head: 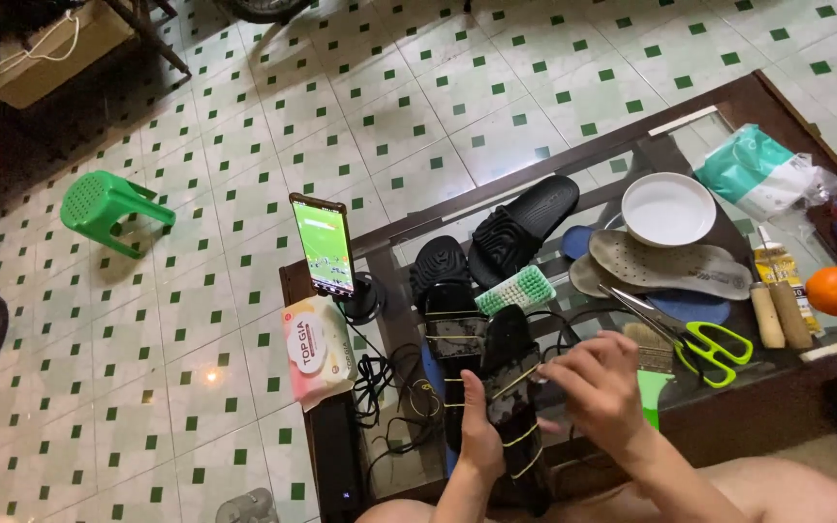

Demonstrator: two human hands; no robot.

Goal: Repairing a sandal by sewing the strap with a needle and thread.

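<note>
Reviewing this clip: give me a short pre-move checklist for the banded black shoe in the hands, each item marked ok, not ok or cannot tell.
1. Left hand grips the black shoe from below: ok.
2. Right hand fingers touch the shoe's upper side: ok.
3. Yellow rubber bands wrapped across the shoe: ok, several show; tightness cannot tell.
4. Sole fully seated under the bands: cannot tell, hidden by hands.
5. Green-handled scissors lie apart from the hands on the glass table: ok.
6. Scrub brush beside the black slide sandals, not under the shoe: ok.
</note>
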